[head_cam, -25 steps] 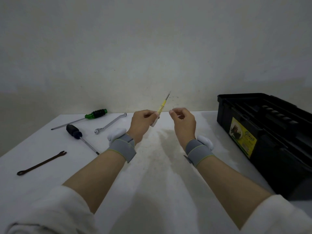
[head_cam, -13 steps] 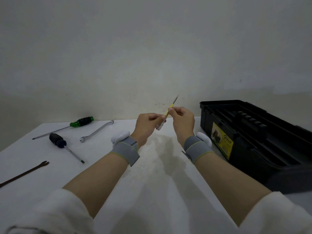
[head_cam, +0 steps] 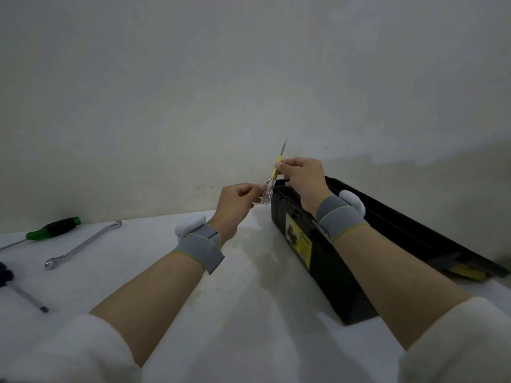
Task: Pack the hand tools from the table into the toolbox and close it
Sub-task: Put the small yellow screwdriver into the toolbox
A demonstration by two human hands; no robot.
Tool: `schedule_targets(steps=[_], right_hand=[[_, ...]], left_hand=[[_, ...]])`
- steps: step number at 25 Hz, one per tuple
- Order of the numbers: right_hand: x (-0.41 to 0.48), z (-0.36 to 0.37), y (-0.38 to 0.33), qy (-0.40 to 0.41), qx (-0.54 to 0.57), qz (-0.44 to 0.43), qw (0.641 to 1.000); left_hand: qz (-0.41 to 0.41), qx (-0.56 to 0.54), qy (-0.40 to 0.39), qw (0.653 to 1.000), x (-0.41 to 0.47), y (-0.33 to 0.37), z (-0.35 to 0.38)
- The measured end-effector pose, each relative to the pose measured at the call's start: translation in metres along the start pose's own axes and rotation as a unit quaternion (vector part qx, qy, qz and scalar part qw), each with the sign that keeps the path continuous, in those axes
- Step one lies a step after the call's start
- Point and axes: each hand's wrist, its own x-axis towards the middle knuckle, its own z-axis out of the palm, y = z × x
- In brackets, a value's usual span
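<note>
A small tester screwdriver with a clear handle and yellow shaft is held upright in the air, tip up. My left hand pinches its clear handle from the left. My right hand pinches the yellow part higher up. Both hands are just above the near left corner of the open black toolbox, which stands on the right of the white table. A green-handled screwdriver, a silver wrench and a dark-handled screwdriver lie on the table at the left.
A bare wall runs along the far edge of the table. The toolbox carries a yellow label on its front, and a yellow and black latch shows at its right end. Both wrists wear grey bands.
My right hand has come onto the tester screwdriver, which both hands now hold. The pair has moved right and up towards the toolbox, and the view has swung right.
</note>
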Motion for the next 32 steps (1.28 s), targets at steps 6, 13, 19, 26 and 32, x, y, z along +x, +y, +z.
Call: schedule_targets(steps=[6,13,19,26,32], right_hand=[[0.012,-0.076,0.008,-0.032,-0.010,0.022,0.999],[0.010,-0.122,0.027,-0.128,-0.039,0.067,0.989],[0.003,-0.127,0.038,-0.191,-0.148,0.061,0.969],[-0.003,-0.123,0.037,-0.219,-0.224,0.040,0.949],[-0.008,-0.117,0.037,-0.241,-0.335,0.015,0.911]], left_hand=[[0.019,-0.017,-0.020,0.999,0.010,-0.010,0.064],[0.088,0.067,0.024,0.994,0.008,-0.030,0.109],[0.084,0.079,0.055,0.992,0.009,-0.036,0.111],[0.068,0.060,0.087,0.992,0.004,-0.038,0.114],[0.069,0.051,0.100,0.991,0.004,-0.036,0.113]])
